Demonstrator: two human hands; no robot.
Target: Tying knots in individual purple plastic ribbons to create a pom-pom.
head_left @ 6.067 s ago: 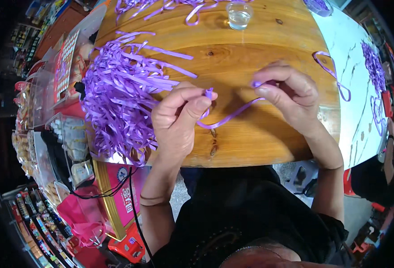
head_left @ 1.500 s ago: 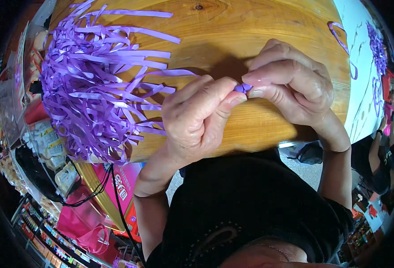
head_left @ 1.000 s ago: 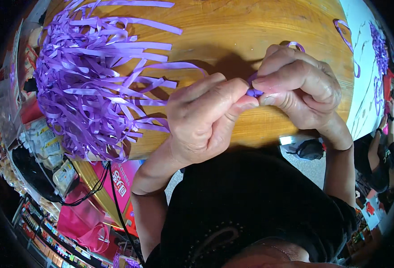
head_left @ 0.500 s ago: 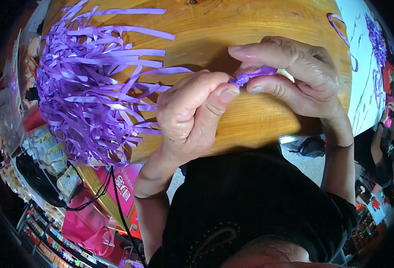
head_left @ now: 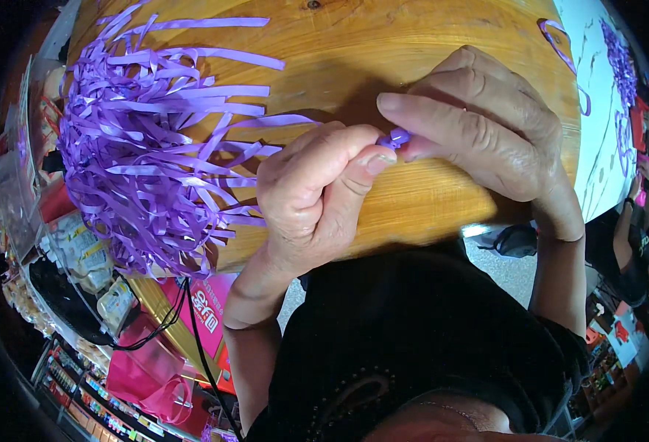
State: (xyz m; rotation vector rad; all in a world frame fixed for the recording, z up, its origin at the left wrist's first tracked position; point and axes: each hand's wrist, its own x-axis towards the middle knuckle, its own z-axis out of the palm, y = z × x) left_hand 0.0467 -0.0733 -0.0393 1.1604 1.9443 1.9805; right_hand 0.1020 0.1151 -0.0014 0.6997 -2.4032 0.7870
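Observation:
Between finger and thumb, my left hand pinches a purple satin ribbon with a small bunched knot showing past the fingertips. Close on its right is my right hand, its fingers bent over the other side of the ribbon. Its thumb is mostly tucked under, and the ribbon beyond the knot is hidden there. To the left of my hands lies a big heap of cut purple ribbons, many of their ends pointing right. One strand from the heap runs up to behind my left hand.
The wooden table lies under both hands. A ribbon loop rests near its right edge, beside a white marbled surface with more purple ribbon. Plastic packages and a pink bag crowd the left. Another person's arm shows far right.
My right hand has turned over, and its fingers now cover the ribbon that showed between finger and thumb before. My left hand keeps its pinch with little movement.

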